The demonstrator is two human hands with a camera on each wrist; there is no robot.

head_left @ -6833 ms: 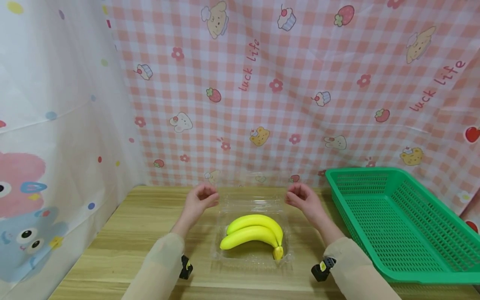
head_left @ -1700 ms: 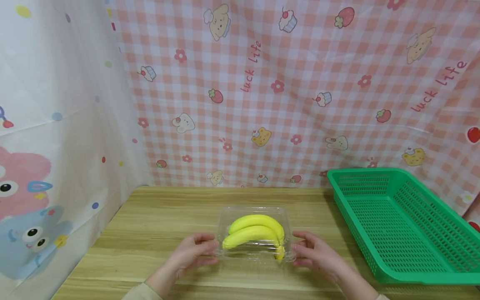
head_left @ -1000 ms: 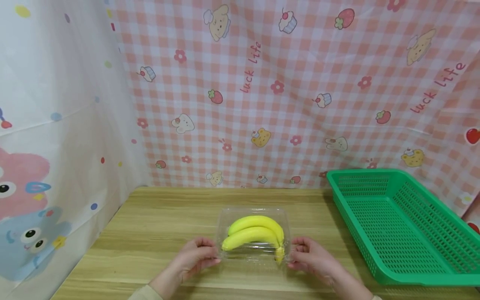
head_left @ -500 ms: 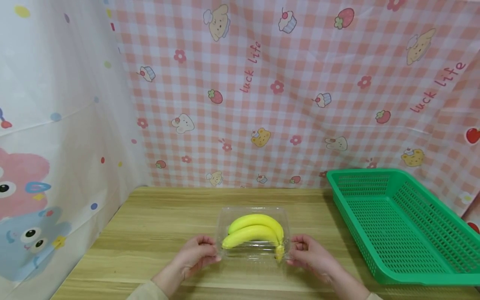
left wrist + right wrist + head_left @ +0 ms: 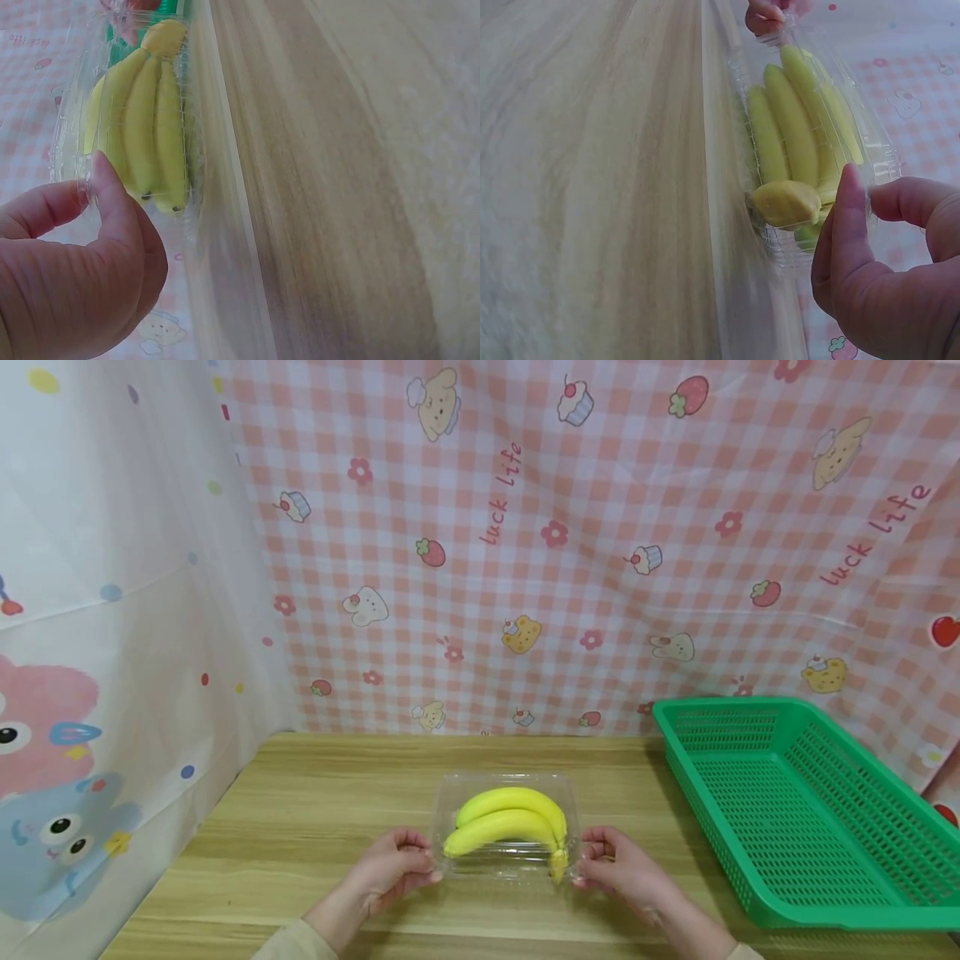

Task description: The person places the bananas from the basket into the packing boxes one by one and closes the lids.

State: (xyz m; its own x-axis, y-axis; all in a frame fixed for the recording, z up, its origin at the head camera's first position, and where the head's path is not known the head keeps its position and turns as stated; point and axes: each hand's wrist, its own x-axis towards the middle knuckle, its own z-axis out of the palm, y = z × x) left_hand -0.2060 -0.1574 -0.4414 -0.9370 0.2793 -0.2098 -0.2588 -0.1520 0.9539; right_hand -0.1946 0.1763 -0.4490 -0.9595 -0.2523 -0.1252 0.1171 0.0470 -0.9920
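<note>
A clear plastic clamshell box [image 5: 498, 867] sits on the wooden table with its lid down. Inside lies a bunch of yellow bananas [image 5: 510, 827], its stem end toward the right front corner. My left hand [image 5: 390, 868] pinches the box's left front corner between thumb and fingers, which the left wrist view shows close up. At the opposite front corner my right hand [image 5: 622, 870] pinches the rim the same way. In the right wrist view the thumb and a finger of the right hand [image 5: 892, 262] meet at the clear edge beside the bananas [image 5: 791, 127].
A green plastic basket [image 5: 795, 914] with slotted sides stands at the right of the wooden table [image 5: 337, 777]. Behind the table hangs a pink checked curtain [image 5: 465, 593] with cartoon prints. A white patterned curtain [image 5: 150, 652] hangs at the left.
The box's lid stood raised at the back in the oldest frame and is now down over the bananas. Both hands came forward to the front corners and closed on them; little differs since.
</note>
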